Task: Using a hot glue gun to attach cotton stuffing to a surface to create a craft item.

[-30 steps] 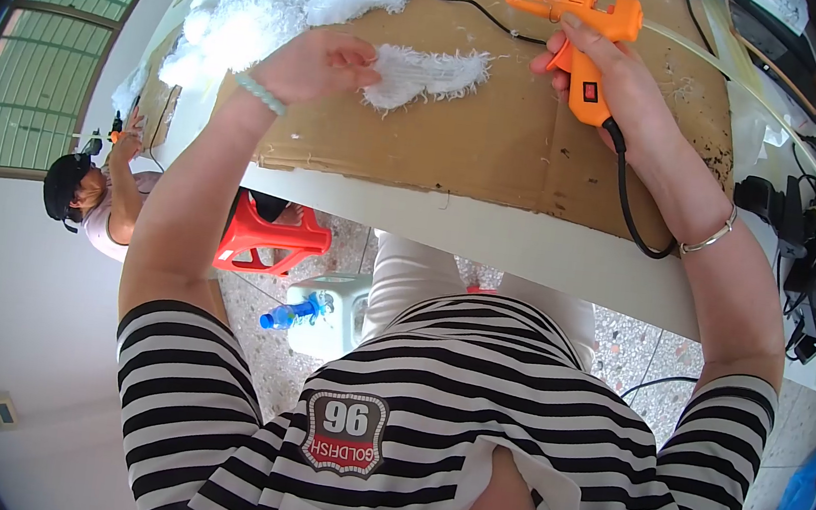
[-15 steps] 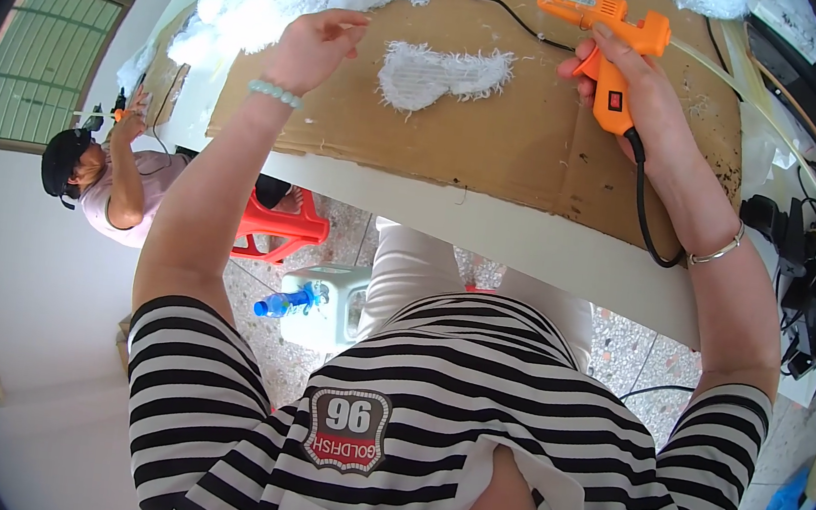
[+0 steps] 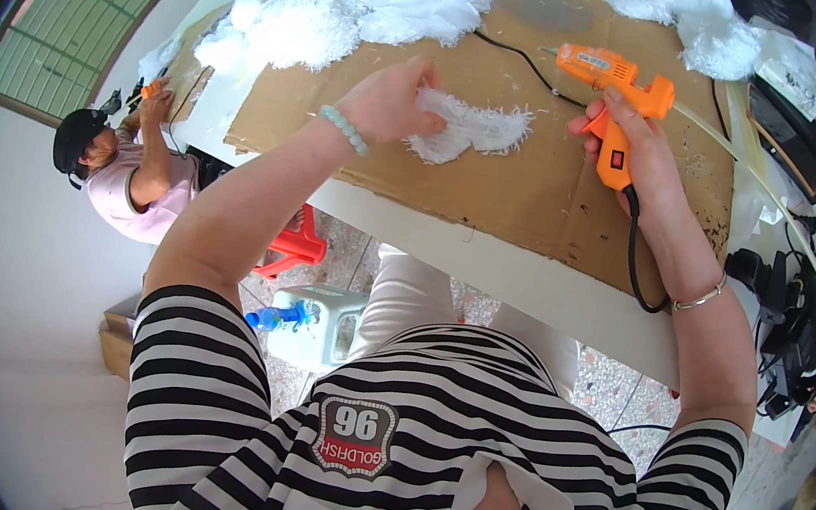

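Note:
A white fringed piece of fabric (image 3: pixel 478 130) lies flat on a brown cardboard sheet (image 3: pixel 348 163). My left hand (image 3: pixel 390 102) is at its left end, thumb over the fabric and forefinger apart from it above the edge. That hand looks open; its other fingers are partly hidden. In my right hand (image 3: pixel 646 156) is an orange hot glue gun (image 3: pixel 619 128), gripped by the handle with fingers around the trigger side. Its nozzle points left, above and to the right of the fabric. A pale glue stick (image 3: pixel 714 134) sticks out of its back, and a black cord hangs from the handle.
Heaped white fluffy fabric (image 3: pixel 355 12) covers the far left; more white fabric (image 3: pixel 710 33) lies far right. Black cables and devices (image 3: pixel 784 308) crowd the right edge. A co-worker (image 3: pixel 132 158) sits at left. A white plastic jug (image 3: pixel 320 321) and red stool (image 3: pixel 298 248) stand below the table.
My left hand has moved right and nearer, onto the left end of the fabric. The glue gun stays in my right hand. The whole view has shifted slightly.

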Demonstrator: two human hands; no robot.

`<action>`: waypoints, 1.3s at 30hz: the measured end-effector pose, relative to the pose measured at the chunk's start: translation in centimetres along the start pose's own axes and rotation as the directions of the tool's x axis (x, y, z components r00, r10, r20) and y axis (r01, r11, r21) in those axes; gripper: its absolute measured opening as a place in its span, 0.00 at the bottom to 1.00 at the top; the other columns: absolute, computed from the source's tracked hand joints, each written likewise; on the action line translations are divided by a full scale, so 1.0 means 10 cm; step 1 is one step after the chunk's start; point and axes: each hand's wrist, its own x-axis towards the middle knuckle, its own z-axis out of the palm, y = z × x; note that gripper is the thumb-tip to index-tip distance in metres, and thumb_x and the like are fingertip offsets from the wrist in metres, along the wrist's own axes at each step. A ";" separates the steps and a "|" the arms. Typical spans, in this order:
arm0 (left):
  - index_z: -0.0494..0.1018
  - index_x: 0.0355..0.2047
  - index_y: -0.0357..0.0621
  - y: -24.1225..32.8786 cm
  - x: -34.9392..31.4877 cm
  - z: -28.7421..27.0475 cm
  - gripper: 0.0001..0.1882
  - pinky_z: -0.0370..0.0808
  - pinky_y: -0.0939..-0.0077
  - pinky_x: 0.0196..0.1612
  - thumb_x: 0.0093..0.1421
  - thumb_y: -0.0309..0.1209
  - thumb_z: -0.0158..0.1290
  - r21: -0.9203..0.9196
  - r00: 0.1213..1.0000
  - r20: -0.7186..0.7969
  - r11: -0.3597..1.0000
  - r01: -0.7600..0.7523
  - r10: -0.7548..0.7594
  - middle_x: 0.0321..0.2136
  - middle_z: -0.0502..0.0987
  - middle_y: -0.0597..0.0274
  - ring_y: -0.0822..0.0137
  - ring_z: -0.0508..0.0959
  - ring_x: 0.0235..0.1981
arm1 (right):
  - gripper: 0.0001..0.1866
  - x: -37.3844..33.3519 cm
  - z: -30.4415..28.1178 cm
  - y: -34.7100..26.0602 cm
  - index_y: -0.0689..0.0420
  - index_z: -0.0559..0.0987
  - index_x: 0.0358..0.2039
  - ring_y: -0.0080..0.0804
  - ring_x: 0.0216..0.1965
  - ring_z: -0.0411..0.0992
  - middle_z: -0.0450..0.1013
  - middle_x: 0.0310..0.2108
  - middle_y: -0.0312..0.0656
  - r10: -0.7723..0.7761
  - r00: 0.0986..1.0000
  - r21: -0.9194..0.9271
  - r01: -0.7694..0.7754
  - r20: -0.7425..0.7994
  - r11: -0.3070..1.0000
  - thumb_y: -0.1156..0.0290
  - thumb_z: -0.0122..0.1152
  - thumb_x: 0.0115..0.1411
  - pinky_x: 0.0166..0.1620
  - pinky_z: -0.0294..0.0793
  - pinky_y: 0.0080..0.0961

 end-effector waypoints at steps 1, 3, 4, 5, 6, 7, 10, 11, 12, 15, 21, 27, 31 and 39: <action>0.71 0.42 0.42 0.08 -0.04 0.00 0.22 0.70 0.76 0.35 0.46 0.32 0.62 -0.078 1.000 -0.031 0.997 0.000 -0.003 0.29 0.72 0.57 0.69 0.72 0.30 | 0.14 0.00 0.00 0.00 0.56 0.72 0.33 0.19 0.26 0.67 0.74 0.28 0.40 -0.006 1.000 -0.004 0.006 0.010 1.000 0.58 0.50 0.64 0.31 0.68 0.17; 0.72 0.44 0.44 0.20 -0.10 -0.04 0.21 0.72 0.75 0.35 0.47 0.28 0.58 -0.100 0.999 -0.043 0.995 0.005 -0.009 0.28 0.73 0.57 0.67 0.74 0.30 | 0.14 -0.01 0.00 0.00 0.56 0.72 0.33 0.19 0.25 0.67 0.74 0.28 0.41 0.006 1.000 0.031 -0.006 -0.024 0.999 0.58 0.50 0.64 0.31 0.68 0.17; 0.72 0.46 0.46 0.21 -0.12 -0.07 0.21 0.73 0.73 0.34 0.48 0.25 0.55 -0.125 0.999 -0.043 0.992 0.006 -0.011 0.28 0.74 0.56 0.65 0.77 0.31 | 0.14 0.00 0.00 0.00 0.56 0.72 0.33 0.19 0.25 0.67 0.74 0.28 0.41 0.000 1.000 0.027 0.000 -0.011 1.000 0.58 0.50 0.64 0.31 0.68 0.17; 0.72 0.46 0.46 0.15 -0.12 -0.09 0.21 0.73 0.73 0.34 0.48 0.25 0.55 -0.123 0.998 -0.056 0.992 0.010 -0.017 0.28 0.74 0.56 0.65 0.77 0.31 | 0.14 0.00 0.01 0.01 0.56 0.72 0.33 0.20 0.25 0.67 0.74 0.28 0.41 0.010 1.000 0.038 -0.009 -0.019 0.999 0.57 0.51 0.63 0.30 0.68 0.17; 0.72 0.47 0.46 0.04 -0.06 -0.11 0.21 0.72 0.76 0.35 0.50 0.24 0.54 -0.331 0.995 -0.101 0.943 -0.018 -0.017 0.30 0.74 0.60 0.69 0.75 0.31 | 0.14 0.00 0.00 0.01 0.56 0.72 0.33 0.20 0.25 0.67 0.74 0.28 0.41 0.019 0.999 0.047 -0.018 -0.036 0.999 0.57 0.51 0.63 0.30 0.68 0.17; 0.72 0.47 0.45 -0.03 -0.03 -0.17 0.20 0.71 0.79 0.36 0.52 0.22 0.52 -0.519 0.989 -0.145 0.853 -0.053 -0.027 0.31 0.73 0.65 0.73 0.73 0.32 | 0.14 0.00 0.00 0.01 0.56 0.72 0.33 0.20 0.25 0.67 0.74 0.28 0.41 0.013 0.999 0.043 -0.012 -0.029 0.999 0.57 0.51 0.63 0.30 0.68 0.17; 0.73 0.46 0.41 -0.25 0.07 -0.47 0.19 0.70 0.82 0.33 0.52 0.18 0.48 -0.706 0.946 -0.295 0.698 -0.123 -0.132 0.32 0.74 0.67 0.76 0.73 0.30 | 0.14 0.01 0.01 0.02 0.56 0.72 0.32 0.20 0.24 0.67 0.74 0.28 0.42 0.001 1.000 0.059 0.000 -0.021 0.998 0.57 0.51 0.63 0.29 0.68 0.17; 0.73 0.46 0.41 -0.33 0.09 -0.54 0.19 0.70 0.82 0.33 0.52 0.18 0.48 -0.706 0.945 -0.298 0.698 -0.123 -0.135 0.32 0.74 0.67 0.76 0.73 0.30 | 0.14 0.02 0.01 0.03 0.56 0.72 0.32 0.21 0.24 0.67 0.74 0.28 0.42 0.007 1.000 0.058 -0.006 -0.018 0.998 0.57 0.50 0.63 0.29 0.68 0.17; 0.74 0.45 0.39 -0.40 0.12 -0.61 0.18 0.71 0.82 0.32 0.52 0.18 0.48 -0.738 0.896 -0.374 0.661 -0.133 -0.237 0.32 0.75 0.66 0.75 0.73 0.29 | 0.14 0.02 0.01 0.02 0.56 0.72 0.32 0.21 0.24 0.67 0.74 0.27 0.43 0.011 1.000 0.053 -0.010 -0.020 0.999 0.57 0.50 0.64 0.29 0.68 0.18; 0.75 0.41 0.38 -0.78 0.26 -0.92 0.16 0.73 0.81 0.26 0.51 0.17 0.47 -0.788 0.741 -0.505 0.587 -0.185 -0.443 0.29 0.76 0.63 0.71 0.76 0.26 | 0.14 0.04 -0.01 0.04 0.57 0.72 0.32 0.22 0.24 0.67 0.74 0.27 0.44 0.005 0.999 0.056 -0.003 -0.037 0.998 0.58 0.49 0.64 0.29 0.68 0.19; 0.71 0.44 0.39 -1.74 0.53 -1.64 0.16 0.77 0.65 0.28 0.53 0.21 0.49 -0.771 0.292 -0.630 0.535 -0.344 -0.720 0.35 0.75 0.55 0.59 0.78 0.29 | 0.14 0.03 -0.01 0.02 0.57 0.71 0.33 0.22 0.25 0.67 0.73 0.28 0.44 -0.003 1.000 0.071 0.002 0.009 0.997 0.58 0.48 0.64 0.30 0.67 0.20; 0.74 0.46 0.39 -2.26 0.74 -1.55 0.24 0.77 0.69 0.31 0.51 0.39 0.58 -0.621 0.361 -0.606 0.705 0.343 -0.709 0.40 0.78 0.54 0.60 0.80 0.33 | 0.14 0.00 -0.02 0.00 0.56 0.71 0.33 0.21 0.25 0.66 0.73 0.28 0.43 0.023 1.000 0.065 -0.022 -0.021 0.998 0.57 0.46 0.65 0.31 0.66 0.19; 0.78 0.38 0.38 -2.67 0.70 -1.50 0.19 0.74 0.65 0.41 0.52 0.40 0.54 -0.421 0.205 -0.824 0.813 0.403 -0.529 0.37 0.79 0.47 0.55 0.80 0.35 | 0.15 0.00 -0.01 -0.01 0.56 0.71 0.34 0.21 0.25 0.66 0.73 0.28 0.43 0.052 0.998 0.050 -0.049 -0.048 0.998 0.57 0.46 0.65 0.31 0.66 0.19; 0.77 0.21 0.39 -1.53 0.84 -1.05 0.15 0.72 0.71 0.30 0.52 0.39 0.57 0.089 0.431 -0.902 0.989 0.119 0.029 0.17 0.76 0.54 0.61 0.75 0.19 | 0.15 0.04 -0.02 0.00 0.56 0.71 0.34 0.22 0.26 0.66 0.74 0.29 0.44 0.025 0.999 0.057 -0.024 -0.022 0.998 0.57 0.47 0.65 0.32 0.67 0.21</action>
